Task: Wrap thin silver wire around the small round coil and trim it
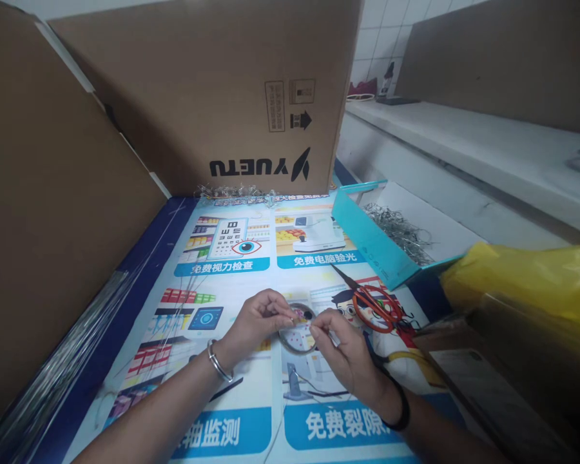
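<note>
My left hand [256, 319] and my right hand [343, 351] meet over a printed poster [232, 264] on the table. Both pinch at something tiny between their fingertips, too small to name. Just under the fingertips sits a small round clear dish [297, 335] with tiny pink and dark beads in it. A silver bangle [217, 361] circles my left wrist, a black band [403, 409] my right. Thin wires [183, 303] lie on the poster left of my hands.
Red-handled scissors [374, 306] lie right of my hands. A teal box [381, 238] holds a heap of metal wire pieces. Large cardboard boxes [212, 90] stand behind and at left. A yellow plastic bag [526, 283] is at right, a white ledge [464, 142] beyond.
</note>
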`<state>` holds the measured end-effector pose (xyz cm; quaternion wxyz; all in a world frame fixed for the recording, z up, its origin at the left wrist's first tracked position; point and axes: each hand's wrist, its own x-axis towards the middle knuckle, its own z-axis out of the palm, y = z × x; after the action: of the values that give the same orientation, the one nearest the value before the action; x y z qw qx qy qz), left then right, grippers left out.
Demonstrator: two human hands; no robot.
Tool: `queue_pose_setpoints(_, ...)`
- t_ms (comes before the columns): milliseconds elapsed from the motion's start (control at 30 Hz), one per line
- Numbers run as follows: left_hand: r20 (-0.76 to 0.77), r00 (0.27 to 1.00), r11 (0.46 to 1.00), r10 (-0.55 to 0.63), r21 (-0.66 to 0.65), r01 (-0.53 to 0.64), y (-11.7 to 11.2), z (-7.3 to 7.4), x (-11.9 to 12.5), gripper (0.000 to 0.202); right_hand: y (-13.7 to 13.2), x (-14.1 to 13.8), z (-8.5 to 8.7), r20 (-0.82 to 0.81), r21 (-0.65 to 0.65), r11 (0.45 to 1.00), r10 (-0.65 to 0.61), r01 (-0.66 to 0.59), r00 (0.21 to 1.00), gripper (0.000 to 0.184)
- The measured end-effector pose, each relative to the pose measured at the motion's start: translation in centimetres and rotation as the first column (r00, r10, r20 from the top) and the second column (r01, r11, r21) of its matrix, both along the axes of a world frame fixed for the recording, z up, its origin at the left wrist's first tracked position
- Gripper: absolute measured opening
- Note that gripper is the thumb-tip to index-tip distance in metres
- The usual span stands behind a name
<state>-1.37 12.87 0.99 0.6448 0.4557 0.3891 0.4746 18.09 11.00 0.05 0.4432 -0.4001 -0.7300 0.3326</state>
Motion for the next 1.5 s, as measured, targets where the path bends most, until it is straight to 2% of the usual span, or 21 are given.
queue_pose_setpoints(133,-0.041,0.999,0.999,-0.015,0.032,0.016,0.0,0.0,-0.1,0.022,0.0,-0.1,0.2,0.003,0.010,1.000,-0.004,0.003,1.000,0.012)
queue_pose_setpoints(267,-0.168,0.986,0.991,0.004,0.130,0.018,-0.1,0.2,-0.1,0.020,0.0,0.0,0.3,0.021,-0.013,1.000,0.013,-0.013,1.000,0.013)
queue_pose_setpoints(433,-0.406,0.904,0.960,0.135,0.279,-0.018,-0.6,1.1,0.2,0.012,0.0,0.0,0.2,-0.042,-0.151,0.987,0.041,-0.047,0.998,0.015)
queue_pose_setpoints(567,-0.500,0.847,0.940,0.183,0.342,-0.001,-1.1,1.7,0.7,0.006,0.1,0.0,0.0,-0.140,-0.244,0.964,0.076,-0.109,0.987,0.016)
queue_pose_setpoints(767,-0.541,0.828,0.912,0.146,0.397,0.099,-1.7,1.8,0.9,0.009,0.1,0.0,0.0,-0.273,-0.357,0.908,0.121,-0.217,0.954,0.020)
queue_pose_setpoints(1000,-0.515,0.828,0.876,0.222,0.478,0.063,-1.9,2.1,0.9,0.007,0.1,0.1,0.1,-0.359,-0.391,0.880,0.124,-0.270,0.925,0.021)
queue_pose_setpoints(1133,-0.529,0.804,0.851,0.273,0.522,0.054,-2.0,2.4,1.0,0.005,0.0,0.0,0.1,-0.324,-0.389,0.892,0.104,-0.232,0.940,0.015)
queue_pose_setpoints(1333,-0.564,0.775,0.846,0.287,0.528,0.071,-2.2,2.4,1.2,0.003,0.0,-0.3,0.5,-0.259,-0.326,0.933,0.068,-0.154,0.963,0.014)
queue_pose_setpoints(1500,-0.570,0.781,0.876,0.255,0.477,0.062,-2.1,2.6,1.1,0.004,0.2,-0.1,0.7,-0.243,-0.289,0.940,0.111,-0.181,0.964,0.014)
